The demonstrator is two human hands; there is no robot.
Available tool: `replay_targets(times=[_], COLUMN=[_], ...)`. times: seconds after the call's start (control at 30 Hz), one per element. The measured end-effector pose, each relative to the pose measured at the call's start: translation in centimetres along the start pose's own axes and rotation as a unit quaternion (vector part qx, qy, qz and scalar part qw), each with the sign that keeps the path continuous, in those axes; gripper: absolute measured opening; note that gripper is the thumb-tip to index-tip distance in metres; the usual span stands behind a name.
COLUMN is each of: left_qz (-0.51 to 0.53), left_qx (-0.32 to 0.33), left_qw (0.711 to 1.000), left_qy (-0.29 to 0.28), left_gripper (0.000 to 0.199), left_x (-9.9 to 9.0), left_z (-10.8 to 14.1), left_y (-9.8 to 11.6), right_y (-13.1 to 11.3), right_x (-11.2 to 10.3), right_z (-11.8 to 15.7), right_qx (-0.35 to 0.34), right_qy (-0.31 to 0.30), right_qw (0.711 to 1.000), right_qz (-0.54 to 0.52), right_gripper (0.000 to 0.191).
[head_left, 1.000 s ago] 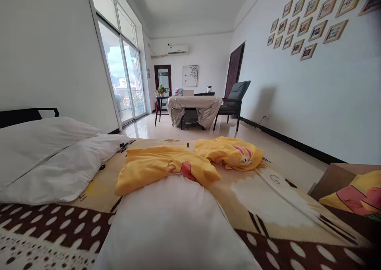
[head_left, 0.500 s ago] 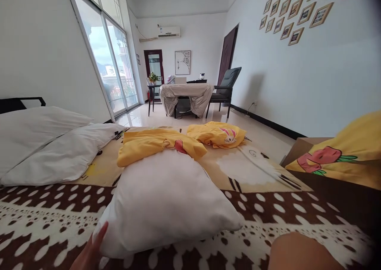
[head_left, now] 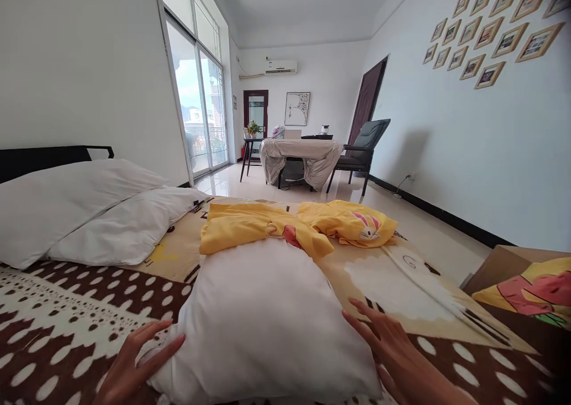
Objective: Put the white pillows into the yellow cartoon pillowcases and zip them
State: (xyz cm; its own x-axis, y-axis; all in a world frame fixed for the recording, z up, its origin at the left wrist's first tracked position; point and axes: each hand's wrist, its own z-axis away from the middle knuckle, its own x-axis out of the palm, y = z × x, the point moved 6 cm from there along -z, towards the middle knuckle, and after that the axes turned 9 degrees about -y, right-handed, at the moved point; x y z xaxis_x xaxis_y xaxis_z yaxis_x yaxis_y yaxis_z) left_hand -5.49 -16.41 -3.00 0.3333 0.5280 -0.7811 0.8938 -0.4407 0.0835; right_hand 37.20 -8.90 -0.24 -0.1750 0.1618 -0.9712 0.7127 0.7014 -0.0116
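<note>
A plump white pillow (head_left: 272, 322) lies in front of me on the bed. Its far end is tucked into a bunched yellow pillowcase (head_left: 250, 223) with a carrot print. At the pillow's near left corner is my left hand (head_left: 138, 354), white fabric showing between its thumb and finger. My right hand (head_left: 388, 345) rests against the right side of the pillow, fingers spread and stretched out. Just beyond lies another crumpled yellow pillowcase (head_left: 348, 222) with a rabbit face.
Two white pillows (head_left: 107, 229) lie on the left of the bed. A cardboard box (head_left: 504, 262) with yellow carrot-print cloth (head_left: 526, 298) stands at the right. Across the room are a covered table (head_left: 303, 150) and a dark chair (head_left: 366, 146).
My right hand has come into view and onto the pillow's right side. My left hand shows more fingers at the corner. The view has turned left, and my knee has left it.
</note>
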Motion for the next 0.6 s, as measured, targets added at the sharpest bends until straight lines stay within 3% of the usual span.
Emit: replay_targets(times=[0.1, 0.17, 0.27, 0.37, 0.5, 0.6], left_qz=[0.091, 0.145, 0.279, 0.43, 0.556, 0.589], left_qx=[0.011, 0.04, 0.054, 0.007, -0.048, -0.069], left_qw=[0.996, 0.988, 0.959, 0.902, 0.808, 0.758], left_qy=[-0.014, -0.031, -0.018, 0.026, 0.187, 0.272], left_gripper=[0.041, 0.036, 0.028, 0.025, 0.015, 0.014], left_x=[-0.4, -0.7, -1.7, -2.9, -5.1, -5.6], left_z=[-2.1, -4.4, -9.3, -15.7, -23.3, -26.3], left_y=[-0.1, 0.1, -0.2, -1.4, -2.9, -3.3], right_y=[2.3, 2.6, 3.7, 6.8, 11.0, 12.4], right_x=[4.1, 4.8, 2.7, -0.3, -3.0, -4.0], right_z=[-0.3, -1.4, -3.8, -6.2, -9.6, -11.8], right_qx=[0.029, 0.018, 0.021, 0.041, 0.047, 0.049], right_qy=[-0.052, -0.047, 0.05, 0.164, 0.236, 0.293], right_qw=[0.997, 0.994, 0.976, 0.925, 0.845, 0.781], right_qz=[-0.045, -0.098, -0.212, -0.339, -0.477, -0.55], right_gripper=[0.069, 0.06, 0.042, 0.042, 0.038, 0.039])
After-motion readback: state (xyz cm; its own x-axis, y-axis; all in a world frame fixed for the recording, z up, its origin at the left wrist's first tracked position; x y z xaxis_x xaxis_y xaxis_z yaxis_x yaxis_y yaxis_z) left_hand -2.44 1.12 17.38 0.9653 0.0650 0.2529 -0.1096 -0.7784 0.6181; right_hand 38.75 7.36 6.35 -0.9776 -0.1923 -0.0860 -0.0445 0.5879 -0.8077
